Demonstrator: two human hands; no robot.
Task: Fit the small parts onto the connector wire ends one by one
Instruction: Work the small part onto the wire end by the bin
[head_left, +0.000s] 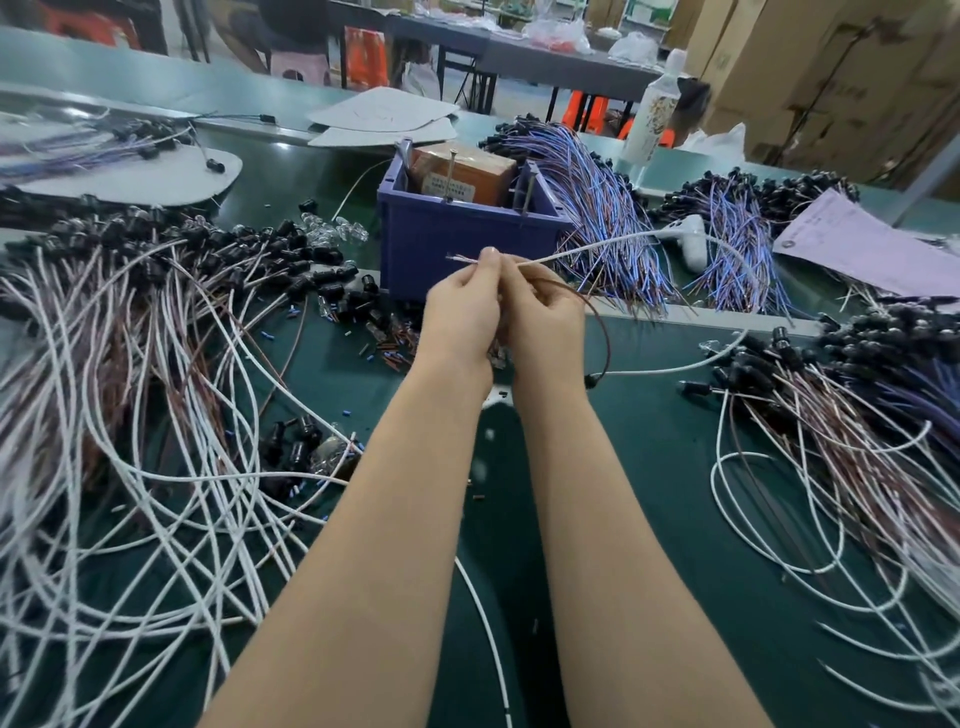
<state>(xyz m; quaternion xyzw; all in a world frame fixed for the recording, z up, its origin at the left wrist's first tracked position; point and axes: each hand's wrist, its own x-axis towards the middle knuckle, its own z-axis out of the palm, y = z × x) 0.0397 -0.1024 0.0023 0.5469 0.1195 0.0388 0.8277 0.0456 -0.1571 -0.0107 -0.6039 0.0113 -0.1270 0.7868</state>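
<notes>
Your L hand (462, 306) & R hand (545, 317) touch, fingers (487, 267) curled tight, both pinching the white wire (587, 248); its bare wire end (457, 257) pokes out just left of them. Can't tell if a part's already in the pinch. Risk: push off-axis & strands splay; brown wire (602, 322) looping right may tug; a dropped part gets lost among small parts (387, 353) on the counter (649, 441), below-left.

Arms extended over dark green table mat (649, 441); left hand (462, 306) and right hand (545, 312) touch at the fingertips. Both pinch one thin white insulated wire (587, 248); its bare stranded end (460, 258) pokes out past the left fingertips. A thin brown wire (602, 322) loops from the right hand. A blue plastic bin (441, 244) stands just behind.
</notes>
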